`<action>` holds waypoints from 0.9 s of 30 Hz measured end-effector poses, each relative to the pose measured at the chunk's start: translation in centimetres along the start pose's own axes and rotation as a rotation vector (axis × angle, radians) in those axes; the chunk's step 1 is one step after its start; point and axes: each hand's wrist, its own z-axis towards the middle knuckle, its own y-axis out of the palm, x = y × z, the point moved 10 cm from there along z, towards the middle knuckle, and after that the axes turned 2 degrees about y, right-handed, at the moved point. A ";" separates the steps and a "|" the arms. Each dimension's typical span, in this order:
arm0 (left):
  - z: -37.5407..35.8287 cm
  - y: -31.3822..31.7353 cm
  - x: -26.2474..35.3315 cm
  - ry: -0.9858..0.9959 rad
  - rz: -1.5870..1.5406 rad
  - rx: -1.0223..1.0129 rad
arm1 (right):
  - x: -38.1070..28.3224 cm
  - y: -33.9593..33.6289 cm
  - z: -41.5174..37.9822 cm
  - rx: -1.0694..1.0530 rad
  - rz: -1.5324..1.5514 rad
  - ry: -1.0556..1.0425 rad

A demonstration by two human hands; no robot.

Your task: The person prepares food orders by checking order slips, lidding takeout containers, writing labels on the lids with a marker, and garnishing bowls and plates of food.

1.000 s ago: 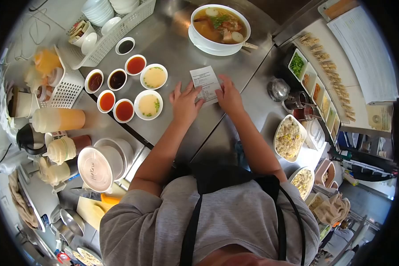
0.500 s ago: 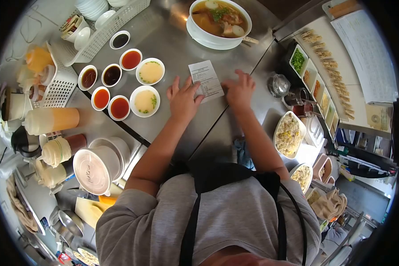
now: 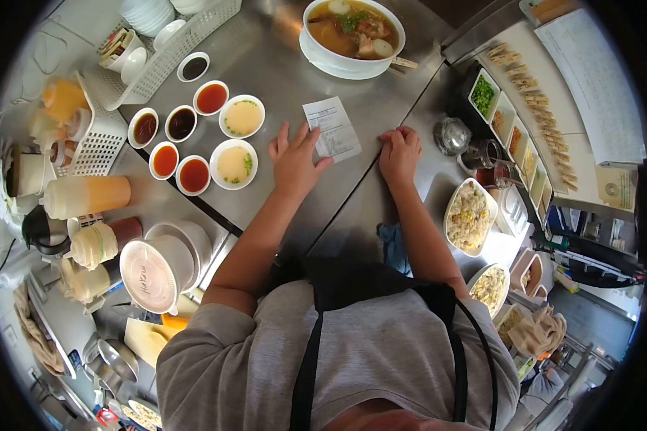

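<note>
My left hand (image 3: 296,159) lies on the steel counter with its fingers spread, the fingertips at the left edge of a printed paper slip (image 3: 336,133). To the right of the slip, my right hand (image 3: 400,152) rests on the counter by the seam, fingers curled in and nothing visible in them. Left of my hands stand several small white cups of sauce, among them a red one (image 3: 211,98) and a dark one (image 3: 181,123). Two white bowls of pale soup with chopped greens, one nearer (image 3: 233,164) and one farther (image 3: 241,116), are closest to my left hand.
A large bowl of noodle-like soup (image 3: 352,32) stands on a white plate at the back. At right are a dish of fried rice (image 3: 470,218), a glass jar (image 3: 452,136) and a tray of chopped greens (image 3: 483,94). A lidded tub (image 3: 151,276) and squeeze bottles stand left.
My right hand has drawn back slightly right and downward from the slip, and its fingers have curled in. My left hand stays beside the slip.
</note>
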 end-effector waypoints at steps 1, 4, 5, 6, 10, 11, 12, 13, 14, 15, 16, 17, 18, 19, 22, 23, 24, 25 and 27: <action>0.1 0.0 0.0 -0.011 0.002 -0.010 | 0.0 -0.1 0.1 0.007 -0.001 -0.002; 0.1 0.0 -0.1 -0.040 0.010 -0.028 | -0.2 -0.2 0.1 0.019 0.004 0.005; 0.2 0.0 0.0 -0.046 0.011 -0.027 | -0.1 -0.2 0.1 0.016 0.008 0.014; 0.2 0.1 0.0 -0.052 0.011 -0.026 | 0.1 -0.2 0.1 0.014 0.012 0.023; 0.3 0.8 0.3 -0.053 -0.035 -0.068 | 0.2 -0.3 0.0 0.017 0.017 0.041; 0.4 1.2 0.5 -0.063 -0.052 -0.090 | 0.3 -0.3 -0.1 0.027 0.023 0.037; 0.5 1.5 0.7 -0.072 -0.069 -0.111 | 0.3 -0.3 0.0 0.039 0.029 0.033; 0.7 1.6 0.8 -0.081 -0.089 -0.115 | 0.3 -0.3 0.0 0.040 0.032 0.026; 0.9 1.7 0.9 -0.087 -0.108 -0.120 | 0.4 -0.3 -0.1 0.043 0.034 0.022; 0.9 1.9 0.9 -0.092 -0.128 -0.127 | 0.4 -0.5 -0.1 0.045 0.035 0.021; 1.0 1.7 1.0 -0.076 -0.127 -0.104 | 0.4 -0.5 -0.1 0.038 0.033 0.023; 1.1 1.7 1.0 -0.059 -0.126 -0.082 | 0.5 -0.5 -0.1 0.030 0.031 0.028; 1.1 1.5 1.1 -0.041 -0.123 -0.061 | 0.6 -0.4 -0.2 0.022 0.030 0.034; 1.3 1.5 0.8 -0.047 -0.186 -0.057 | 0.6 -0.4 -0.2 0.027 0.037 0.035; 1.8 0.4 0.5 -0.036 -0.365 -0.021 | 0.6 -0.7 -0.2 0.040 0.069 0.056; 1.9 -0.1 0.7 -0.017 -0.426 0.007 | 0.7 -0.8 -0.2 0.036 0.082 0.070; 1.9 -1.0 1.2 0.002 -0.488 0.032 | 0.8 -0.9 -0.3 0.031 0.093 0.085; 1.9 -1.4 1.4 -0.017 -0.526 0.017 | 0.8 -1.0 -0.3 0.044 0.096 0.084; 2.0 -2.5 2.1 -0.062 -0.604 -0.012 | 0.9 -1.2 -0.4 0.065 0.098 0.081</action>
